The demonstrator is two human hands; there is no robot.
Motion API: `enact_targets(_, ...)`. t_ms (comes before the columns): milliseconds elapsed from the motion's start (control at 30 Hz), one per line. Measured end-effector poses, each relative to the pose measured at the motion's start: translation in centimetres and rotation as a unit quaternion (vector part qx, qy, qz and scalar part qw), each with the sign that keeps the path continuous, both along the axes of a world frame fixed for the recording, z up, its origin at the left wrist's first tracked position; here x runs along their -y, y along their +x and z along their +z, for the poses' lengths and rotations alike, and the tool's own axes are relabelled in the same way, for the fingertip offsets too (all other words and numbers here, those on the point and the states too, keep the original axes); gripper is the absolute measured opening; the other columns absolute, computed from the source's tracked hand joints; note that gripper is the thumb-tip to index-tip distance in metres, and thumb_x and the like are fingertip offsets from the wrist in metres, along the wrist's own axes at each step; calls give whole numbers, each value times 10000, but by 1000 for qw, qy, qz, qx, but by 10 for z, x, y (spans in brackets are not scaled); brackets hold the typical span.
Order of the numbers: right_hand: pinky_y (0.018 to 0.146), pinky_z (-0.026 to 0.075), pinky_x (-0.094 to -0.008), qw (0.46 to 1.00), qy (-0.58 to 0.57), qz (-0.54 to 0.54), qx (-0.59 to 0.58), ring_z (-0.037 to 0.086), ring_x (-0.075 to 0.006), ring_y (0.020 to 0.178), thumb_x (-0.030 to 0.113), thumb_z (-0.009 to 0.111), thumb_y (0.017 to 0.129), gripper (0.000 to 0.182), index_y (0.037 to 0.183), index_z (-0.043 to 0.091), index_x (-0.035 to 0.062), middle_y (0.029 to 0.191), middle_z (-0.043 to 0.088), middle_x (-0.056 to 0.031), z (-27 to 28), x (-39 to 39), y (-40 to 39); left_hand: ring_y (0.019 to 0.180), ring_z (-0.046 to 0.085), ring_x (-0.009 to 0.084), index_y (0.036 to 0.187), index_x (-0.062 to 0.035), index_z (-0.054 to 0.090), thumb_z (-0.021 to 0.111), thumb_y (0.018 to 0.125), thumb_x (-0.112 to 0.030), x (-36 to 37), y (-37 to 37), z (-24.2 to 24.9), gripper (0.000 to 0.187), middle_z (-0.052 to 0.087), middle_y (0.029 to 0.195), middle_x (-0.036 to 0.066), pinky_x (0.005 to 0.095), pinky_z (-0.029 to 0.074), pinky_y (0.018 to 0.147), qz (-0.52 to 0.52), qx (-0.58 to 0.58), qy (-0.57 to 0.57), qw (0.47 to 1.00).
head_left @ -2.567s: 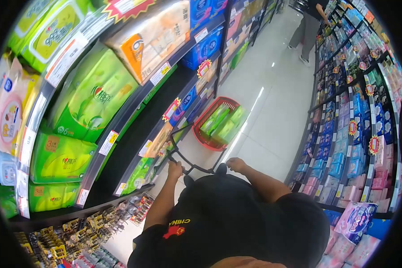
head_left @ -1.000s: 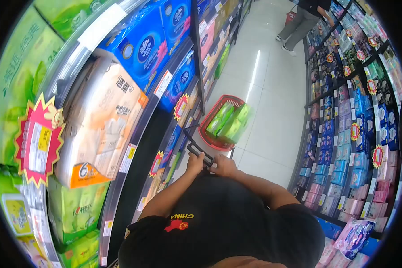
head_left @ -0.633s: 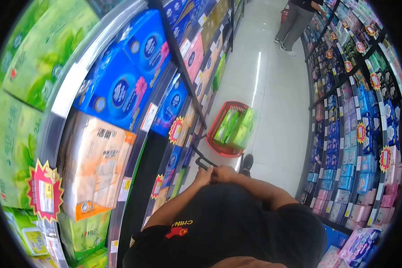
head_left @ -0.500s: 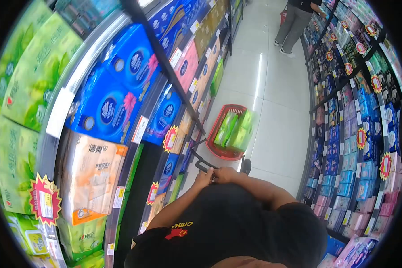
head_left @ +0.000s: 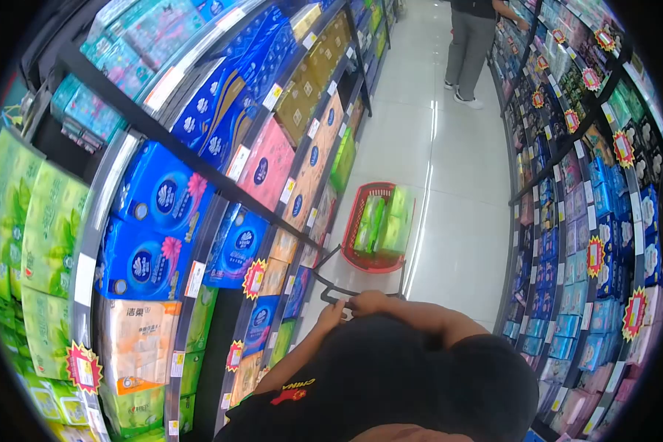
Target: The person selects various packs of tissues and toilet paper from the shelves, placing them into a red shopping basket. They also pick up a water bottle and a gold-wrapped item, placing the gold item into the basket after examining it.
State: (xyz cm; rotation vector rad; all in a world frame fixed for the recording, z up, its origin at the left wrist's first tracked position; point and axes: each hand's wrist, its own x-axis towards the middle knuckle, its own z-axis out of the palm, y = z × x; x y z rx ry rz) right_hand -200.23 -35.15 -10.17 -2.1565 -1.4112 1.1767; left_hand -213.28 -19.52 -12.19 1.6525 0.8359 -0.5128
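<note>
A red shopping basket (head_left: 350,250) stands on the floor ahead of me, with green packs of tissues (head_left: 376,221) inside it. Its long black handle (head_left: 327,289) reaches back toward my body. My right hand (head_left: 368,302) is closed around the handle's near end, close to my belly. Just left of it, my left hand (head_left: 331,317) has its fingers bent at the same handle, partly hidden by the dark shirt (head_left: 390,368).
Shelves of tissue packs line the left, including blue packs (head_left: 146,258) and an orange-white pack (head_left: 141,342). Small packs fill the right shelf (head_left: 567,287). Farther up the tiled aisle (head_left: 449,184), a person in grey trousers (head_left: 465,55) stands by the right shelf.
The view has shifted, so the left shelf sits lower and more of its upper rows shows. The basket and the hands appear slightly lower. My hands stay at the handle.
</note>
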Motion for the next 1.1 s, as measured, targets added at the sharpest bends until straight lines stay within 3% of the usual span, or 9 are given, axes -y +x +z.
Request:
enact_targets(133, 788, 519, -496, 999, -29, 12, 12, 664, -364, 933, 436, 604, 840, 422, 1079, 639, 90, 982, 689, -179, 1, 4, 23, 698, 659, 196, 1114, 21, 579, 488, 958, -525, -12, 5, -13, 575, 668, 875, 136, 310, 524, 607, 18, 9, -20, 1000)
enact_targets(300, 780, 505, -527, 1000, -8, 4, 28, 649, -403, 902, 474, 571, 885, 435, 1096, 603, 95, 927, 674, -201, -18, -3, 42, 680, 605, 124, 1113, -22, 569, 554, 966, -401, -19, 30, 52, 407, 639, 849, 75, 271, 486, 551, 101, 6, -21, 995)
enact_targets(467, 783, 505, -524, 999, -18, 22, 39, 648, -399, 914, 482, 547, 896, 439, 1094, 599, 94, 928, 673, -192, -9, -14, 82, 717, 622, 118, 1113, -30, 581, 571, 971, -304, -57, 73, 76, 309, 643, 863, 56, 261, 493, 581, 160, 157, 1, 975)
enact_targets(567, 802, 503, -512, 998, -38, 18, 36, 648, -391, 936, 487, 542, 897, 448, 1096, 610, 91, 954, 672, -196, 1, -26, 108, 719, 624, 115, 1109, -25, 606, 569, 976, -220, -86, 119, 126, 239, 642, 861, 46, 265, 500, 631, 140, 347, 84, 924)
enact_targets(633, 837, 498, -500, 997, -69, 29, 34, 648, -384, 967, 495, 550, 897, 473, 1116, 619, 82, 1013, 671, -208, -1, -39, 119, 747, 613, 117, 1090, -13, 617, 581, 964, -152, -102, 148, 192, 191, 639, 871, 55, 267, 495, 672, 168, 370, 122, 906)
enact_targets(767, 828, 501, -485, 998, -49, 26, 23, 652, -382, 950, 533, 554, 874, 489, 1070, 633, 91, 985, 678, -202, -11, -59, 136, 806, 598, 140, 1047, 2, 623, 613, 906, -69, -133, 173, 317, 158, 636, 912, 103, 272, 481, 724, 152, 524, 341, 765)
enact_targets(833, 815, 503, -483, 998, -51, 10, 44, 656, -381, 926, 521, 555, 869, 452, 1048, 648, 117, 964, 683, -187, -15, -65, 141, 780, 601, 171, 1023, 0, 632, 626, 867, -36, -154, 173, 352, 160, 636, 928, 121, 288, 483, 729, 168, 558, 400, 707)
enact_targets(900, 817, 502, -481, 998, -56, 3, 34, 655, -382, 930, 546, 563, 862, 483, 1048, 646, 108, 956, 684, -188, -21, -69, 146, 794, 601, 202, 998, 0, 636, 637, 833, -18, -167, 172, 390, 166, 637, 957, 135, 305, 485, 734, 161, 595, 496, 612)
enact_targets(1100, 838, 494, -476, 997, -72, -3, -16, 652, -376, 963, 627, 581, 822, 586, 1033, 640, 84, 963, 683, -207, -17, -79, 165, 969, 585, 274, 1004, 3, 632, 628, 827, -51, -199, 176, 455, 186, 621, 1037, 162, 364, 457, 871, 147, 607, 640, 448)
